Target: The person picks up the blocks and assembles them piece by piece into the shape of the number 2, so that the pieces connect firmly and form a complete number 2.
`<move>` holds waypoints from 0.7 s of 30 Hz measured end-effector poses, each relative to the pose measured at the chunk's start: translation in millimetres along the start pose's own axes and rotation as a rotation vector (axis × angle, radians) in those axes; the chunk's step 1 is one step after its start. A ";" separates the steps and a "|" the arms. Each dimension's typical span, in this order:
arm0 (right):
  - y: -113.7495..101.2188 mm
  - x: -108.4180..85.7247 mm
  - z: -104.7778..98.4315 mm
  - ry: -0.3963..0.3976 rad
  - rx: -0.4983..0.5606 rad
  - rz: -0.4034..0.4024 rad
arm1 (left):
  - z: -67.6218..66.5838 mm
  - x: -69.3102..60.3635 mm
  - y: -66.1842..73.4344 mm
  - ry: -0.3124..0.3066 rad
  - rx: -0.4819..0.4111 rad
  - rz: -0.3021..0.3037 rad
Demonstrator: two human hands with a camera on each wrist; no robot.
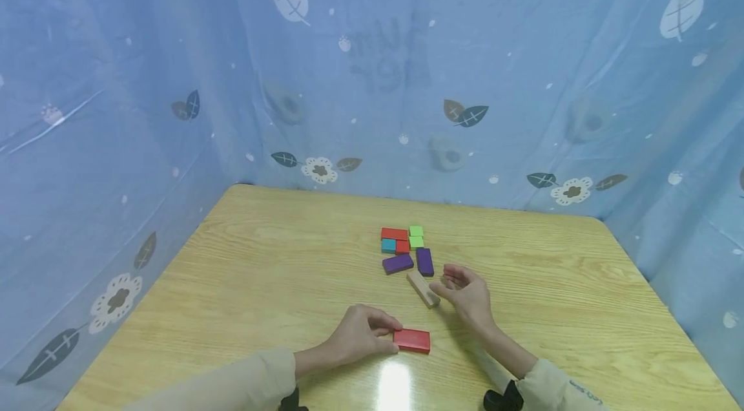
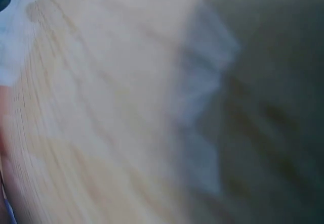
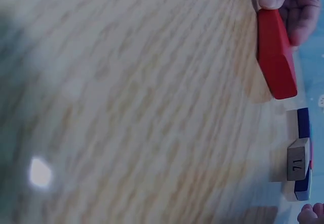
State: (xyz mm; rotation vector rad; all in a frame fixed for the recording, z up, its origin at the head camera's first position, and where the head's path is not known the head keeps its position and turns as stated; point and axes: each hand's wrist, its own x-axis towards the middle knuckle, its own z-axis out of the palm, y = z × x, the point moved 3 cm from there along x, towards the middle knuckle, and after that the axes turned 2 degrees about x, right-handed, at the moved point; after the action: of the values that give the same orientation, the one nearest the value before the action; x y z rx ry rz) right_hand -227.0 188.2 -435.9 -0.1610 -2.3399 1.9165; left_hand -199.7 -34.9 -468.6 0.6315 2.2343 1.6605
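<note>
My left hand [image 1: 363, 337] pinches a red block [image 1: 413, 340] by its left end, near the front of the table. Seen from the right wrist, the thumb of the left hand [image 3: 298, 9] lies on the end of that red block [image 3: 276, 57]. Farther back lies a plain wooden block [image 1: 422, 288], set at a slant, and the number 71 shows on its end in the right wrist view. Beside it, my right hand [image 1: 469, 298] has loosely bent fingers with nothing between them. The left wrist view is mostly blurred tabletop and a dark shape.
Two purple blocks [image 1: 398, 263] lie behind the wooden one. Beyond them, red blocks [image 1: 394, 234], a blue block [image 1: 388, 245] and green blocks [image 1: 416, 236] sit close together. The wooden table [image 1: 290, 236] meets a blue patterned curtain [image 1: 360, 75] on its far side.
</note>
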 end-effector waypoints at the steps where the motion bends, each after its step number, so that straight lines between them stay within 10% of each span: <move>1: 0.6 0.0 0.5 -0.002 -0.011 0.005 | -0.1 0.2 -0.2 -0.001 -0.003 -0.002; 21: 3.3 -6.1 21.0 -0.043 -0.177 -0.018 | 0.2 -0.2 -0.6 -0.008 -0.046 0.000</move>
State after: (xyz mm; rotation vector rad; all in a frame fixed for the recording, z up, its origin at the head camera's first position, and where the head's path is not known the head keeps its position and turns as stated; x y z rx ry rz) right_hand -224.2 167.6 -443.4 -0.1149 -2.5288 1.7201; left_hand -199.6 -35.0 -469.3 0.6256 2.1842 1.7015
